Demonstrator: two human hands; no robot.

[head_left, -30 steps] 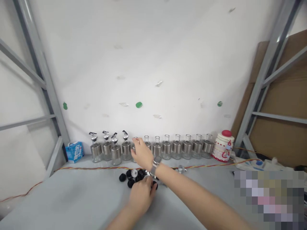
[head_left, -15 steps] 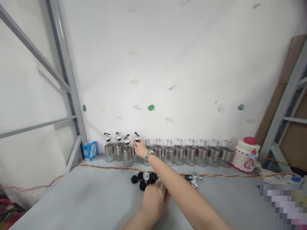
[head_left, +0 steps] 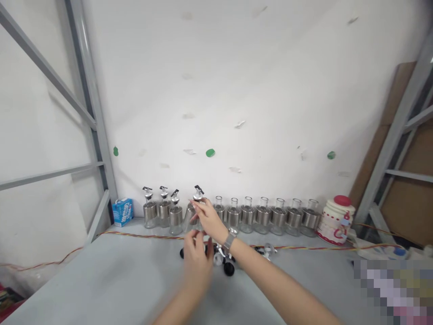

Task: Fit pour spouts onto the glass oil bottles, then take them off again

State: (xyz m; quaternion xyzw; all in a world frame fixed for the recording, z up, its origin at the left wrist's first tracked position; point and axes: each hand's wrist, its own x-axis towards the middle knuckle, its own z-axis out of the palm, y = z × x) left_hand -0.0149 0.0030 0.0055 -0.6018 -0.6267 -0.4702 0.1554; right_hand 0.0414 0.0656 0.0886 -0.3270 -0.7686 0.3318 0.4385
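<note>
My right hand (head_left: 212,222), with a watch at its wrist, grips a glass oil bottle (head_left: 190,215) near its neck. This bottle has a steel band and tilts slightly; a silver pourer spout with a black flap (head_left: 198,193) sits on top. Just below, my left hand (head_left: 198,253) has its fingers curved and apart near the bottle's base, somewhat blurred and holding nothing visible. Under and beside the hands lies a pile of black caps (head_left: 229,269) and loose pourer spouts (head_left: 269,249), partly hidden.
Left of my hands stand three bottles fitted with spouts (head_left: 176,219). To the right, a row of several open-necked bottles (head_left: 263,219) lines the wall. A blue carton (head_left: 122,212) and a cream jar with a red lid (head_left: 336,220) flank them. A twisted cable (head_left: 152,236) crosses the table.
My left hand has left the pile of caps and moved up and left towards the bottle. The spout-topped bottle at my right hand has shifted right and now leans.
</note>
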